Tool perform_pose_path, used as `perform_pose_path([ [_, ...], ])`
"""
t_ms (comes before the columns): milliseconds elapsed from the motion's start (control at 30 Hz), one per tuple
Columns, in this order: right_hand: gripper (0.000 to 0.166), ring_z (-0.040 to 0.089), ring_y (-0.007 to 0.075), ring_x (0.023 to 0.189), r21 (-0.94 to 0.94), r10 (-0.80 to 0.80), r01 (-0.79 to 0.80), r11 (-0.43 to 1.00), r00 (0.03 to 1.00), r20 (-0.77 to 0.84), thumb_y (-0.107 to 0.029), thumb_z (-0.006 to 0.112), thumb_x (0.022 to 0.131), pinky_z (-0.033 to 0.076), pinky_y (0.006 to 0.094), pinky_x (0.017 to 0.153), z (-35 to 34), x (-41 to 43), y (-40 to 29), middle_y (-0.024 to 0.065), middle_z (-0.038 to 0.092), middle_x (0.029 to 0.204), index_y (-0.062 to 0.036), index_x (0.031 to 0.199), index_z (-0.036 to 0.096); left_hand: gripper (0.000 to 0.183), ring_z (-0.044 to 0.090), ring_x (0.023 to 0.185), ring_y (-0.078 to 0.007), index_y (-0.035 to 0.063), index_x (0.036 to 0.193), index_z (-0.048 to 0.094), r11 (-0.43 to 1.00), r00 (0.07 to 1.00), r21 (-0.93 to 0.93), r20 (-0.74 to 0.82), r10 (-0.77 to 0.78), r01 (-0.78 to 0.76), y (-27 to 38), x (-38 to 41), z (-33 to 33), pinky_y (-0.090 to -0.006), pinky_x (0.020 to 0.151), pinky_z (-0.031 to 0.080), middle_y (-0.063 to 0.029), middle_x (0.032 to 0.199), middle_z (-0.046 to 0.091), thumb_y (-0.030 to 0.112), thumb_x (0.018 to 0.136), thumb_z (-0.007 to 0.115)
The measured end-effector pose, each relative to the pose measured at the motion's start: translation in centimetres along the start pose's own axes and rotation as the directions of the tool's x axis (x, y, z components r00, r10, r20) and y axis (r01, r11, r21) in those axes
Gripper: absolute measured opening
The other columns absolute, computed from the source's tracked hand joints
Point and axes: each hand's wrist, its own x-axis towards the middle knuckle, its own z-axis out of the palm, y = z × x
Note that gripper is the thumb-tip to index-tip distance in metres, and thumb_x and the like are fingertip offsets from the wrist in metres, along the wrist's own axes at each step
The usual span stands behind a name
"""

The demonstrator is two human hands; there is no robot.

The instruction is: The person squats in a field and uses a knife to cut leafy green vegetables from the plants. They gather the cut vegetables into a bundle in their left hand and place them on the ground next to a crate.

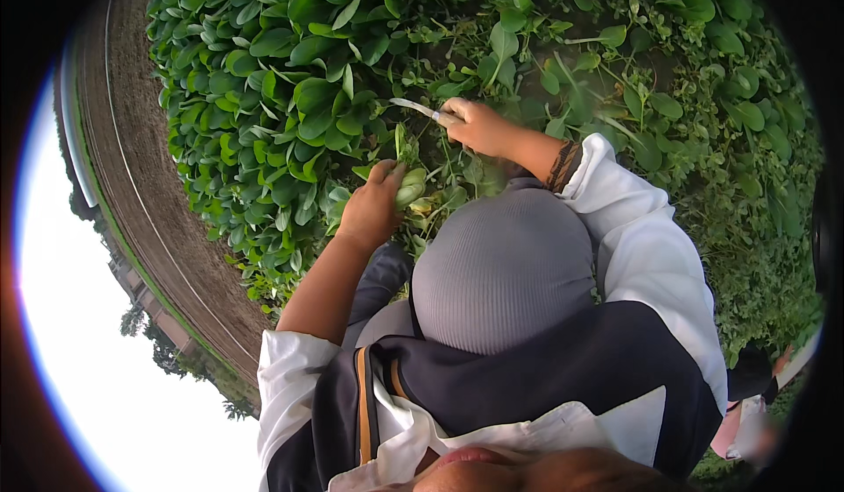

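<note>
My left hand (374,203) is closed around a leafy green plant with a pale, bulging base (411,187), close to the edge of the dense crop. Up and to the right of it, my right hand (476,126) grips a knife (415,107) by its handle. The knife's narrow, slightly curved blade points left, toward the standing leafy greens (316,113), and stays apart from the plant in my left hand. The fingers of my left hand partly hide that plant.
Low weeds and scattered leafy plants (633,103) cover the ground on the right. Bare tilled soil (151,162) with a pale line lies beyond the crop at left. Another person (748,399) is partly visible at the lower right edge.
</note>
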Motion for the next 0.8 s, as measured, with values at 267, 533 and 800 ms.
perform_pose_path([
  [267, 0.043, 0.046, 0.0060, 0.053, 0.457, -0.059, -0.010, 0.889, 0.989, 0.136, -0.030, 0.079, 0.081, 0.037, 0.0217, 0.045, 0.6, -0.8, -4.6, -0.0007, 0.055, 0.078, -0.0041, 0.106, 0.056, 0.086, 0.061, 0.101, -0.0330, 0.0082, 0.140, 0.043, 0.980, 0.966, -0.007, -0.170, 0.194, -0.198, 3.5, -4.2, -1.5, -0.0395, 0.090, 0.051, -0.0113, 0.140, 0.042, 0.000, 0.060, 0.073],
  [533, 0.027, 0.049, 0.0090, 0.064, 0.235, -0.276, 0.256, 0.938, 0.960, 0.055, -0.028, 0.080, 0.079, 0.041, 0.0281, 0.059, -0.4, -1.9, -6.6, -0.0045, 0.056, 0.070, -0.0056, 0.084, 0.066, 0.071, 0.052, 0.124, -0.0231, 0.0006, 0.138, 0.046, 0.465, 0.993, -0.880, -0.120, -0.012, -0.100, 3.9, -3.5, -5.2, -0.0345, 0.104, 0.040, -0.0148, 0.141, 0.046, 0.010, 0.074, 0.075],
  [800, 0.025, 0.049, 0.0050, 0.059, 0.423, -0.111, 0.033, 0.905, 0.981, 0.160, -0.029, 0.074, 0.085, 0.039, 0.0215, 0.052, -1.1, -1.9, -5.7, -0.0032, 0.058, 0.074, -0.0075, 0.094, 0.066, 0.055, 0.058, 0.099, -0.0145, 0.0007, 0.127, 0.053, 0.082, 0.968, -0.964, 0.251, -0.014, 0.252, 1.8, -1.9, -6.4, -0.0306, 0.092, 0.046, -0.0042, 0.111, 0.062, 0.011, 0.077, 0.075],
])
